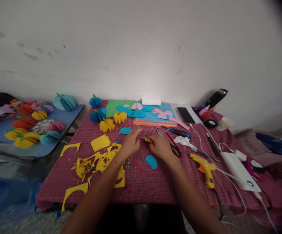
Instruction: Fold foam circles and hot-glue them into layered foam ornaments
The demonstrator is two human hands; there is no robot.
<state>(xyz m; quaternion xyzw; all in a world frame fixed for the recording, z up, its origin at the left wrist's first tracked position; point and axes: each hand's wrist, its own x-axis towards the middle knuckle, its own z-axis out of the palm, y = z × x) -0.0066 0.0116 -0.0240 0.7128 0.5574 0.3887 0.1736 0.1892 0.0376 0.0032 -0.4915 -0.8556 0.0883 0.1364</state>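
My left hand [130, 143] is over the middle of the cloth, its index finger stretched out and its thumb apart, with nothing visible between them. Just behind it lies a blue paper piece [125, 130]. Across a small gap, my right hand [160, 146] is closed on a thin yellow object [147, 139] pointing left; its exact kind is too small to make out. A rounded blue paper cutout [151, 162] lies flat below the right hand. Scissors with dark handles [175, 150] rest beside that hand, partly hidden by it.
Yellow paper scraps [104, 159] spread at the left. Paper pumpkins [107, 124] stand behind, near stacked coloured sheets [155, 123]. At the right are a yellow glue gun [205, 167] with a cord, a white power bank [240, 172] and cables. More pumpkins sit on a blue table [45, 148].
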